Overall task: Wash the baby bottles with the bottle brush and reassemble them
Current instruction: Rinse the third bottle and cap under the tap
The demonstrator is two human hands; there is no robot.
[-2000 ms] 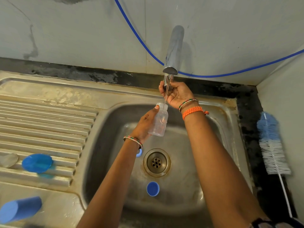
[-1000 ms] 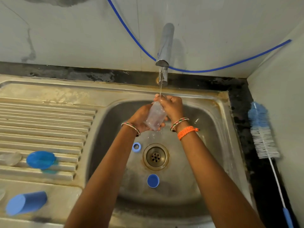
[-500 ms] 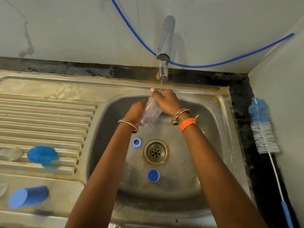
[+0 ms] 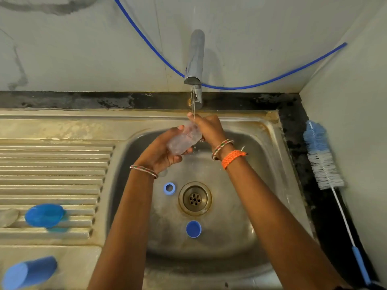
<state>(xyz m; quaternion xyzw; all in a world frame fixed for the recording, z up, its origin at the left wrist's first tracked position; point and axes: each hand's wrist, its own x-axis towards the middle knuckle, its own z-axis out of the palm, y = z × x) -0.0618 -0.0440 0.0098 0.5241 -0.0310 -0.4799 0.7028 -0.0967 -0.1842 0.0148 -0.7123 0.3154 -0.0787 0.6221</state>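
- Bottle (image 4: 183,141): clear, tilted, held over the sink (image 4: 270,130) basin under a thin stream from the tap (image 4: 195,57); blurred, so any print on it unreadable.
- Cradled from below and the left by the left hand (image 4: 161,151), fingers (image 4: 181,158) curled under its lower end, thumb lying along its top side.
- Gripped at its upper end by the right hand (image 4: 209,128), fingers wrapped over that end so its opening stays hidden; water landing right at those knuckles.
- Both forearms reaching up from the bottom edge, converging over the basin; beaded bangles on both wrists, plus an orange woven band (image 4: 232,158) on the right.
- Blue ring (image 4: 169,188) flat on the basin floor just left of the drain (image 4: 195,198); blue cap (image 4: 193,229) nearer, just below the drain.
- Brush (image 4: 322,158) lying on the dark counter (image 4: 293,114) strip right of the sink, bristles blue and white, blue-tipped handle pointing toward the viewer.
- On the ribbed drainboard (image 4: 54,170) at left: blue dome cover (image 4: 44,215), a clear piece (image 4: 8,217) beside it, blue cup (image 4: 29,273) on its side near the front edge.
- Blue hose (image 4: 272,80) sagging across the wall behind the tap.
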